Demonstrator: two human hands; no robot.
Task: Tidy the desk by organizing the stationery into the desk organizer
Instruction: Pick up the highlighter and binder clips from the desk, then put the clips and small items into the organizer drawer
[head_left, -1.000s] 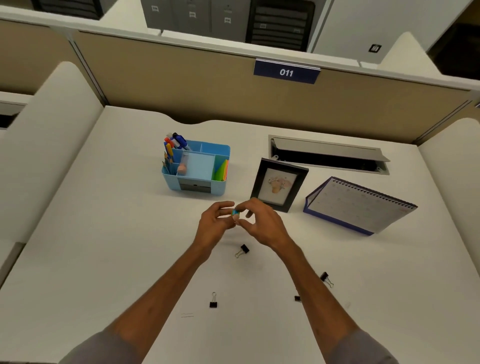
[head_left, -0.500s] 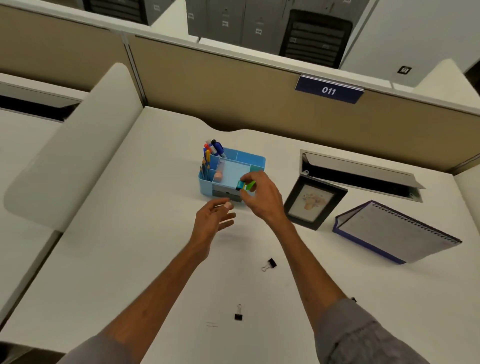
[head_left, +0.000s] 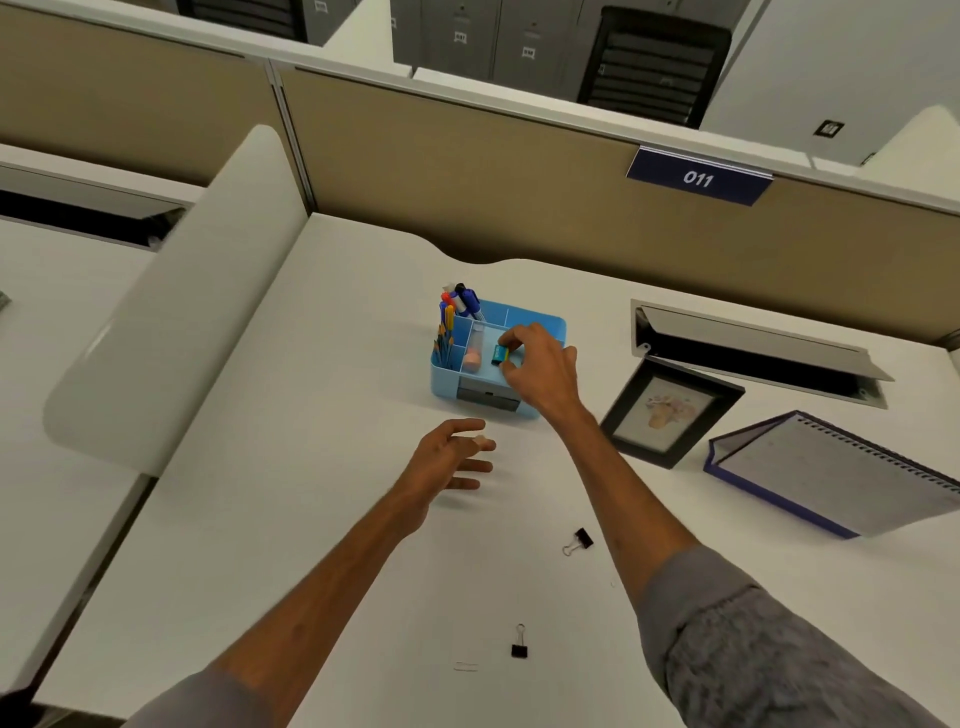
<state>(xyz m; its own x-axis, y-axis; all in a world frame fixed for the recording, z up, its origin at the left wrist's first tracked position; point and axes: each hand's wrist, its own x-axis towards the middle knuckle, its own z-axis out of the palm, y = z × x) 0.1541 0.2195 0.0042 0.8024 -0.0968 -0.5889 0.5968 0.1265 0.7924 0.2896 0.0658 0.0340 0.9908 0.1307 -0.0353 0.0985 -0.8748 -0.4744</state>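
A light blue desk organizer (head_left: 550, 325) stands mid-desk, with pens and markers (head_left: 457, 304) upright in its left compartments and a pink eraser (head_left: 471, 359) in a narrow slot. My right hand (head_left: 540, 371) reaches over the organizer's middle compartment and pinches a small teal and yellow-green item (head_left: 500, 354) between thumb and fingertips. My left hand (head_left: 452, 460) hovers above the desk just in front of the organizer, fingers loosely spread and holding nothing. Two black binder clips (head_left: 581, 540) (head_left: 519, 644) lie on the desk near me.
A black picture frame (head_left: 670, 410) leans right of the organizer, with a purple-edged spiral desk calendar (head_left: 841, 473) further right. An open cable hatch (head_left: 753, 348) sits behind them. A paper clip (head_left: 466, 666) lies near the front. Beige partition walls border the desk.
My right hand carried the small teal item from in front of me over into the organizer's middle compartment. The left hand let go and stayed low above the desk. The view shifted left.
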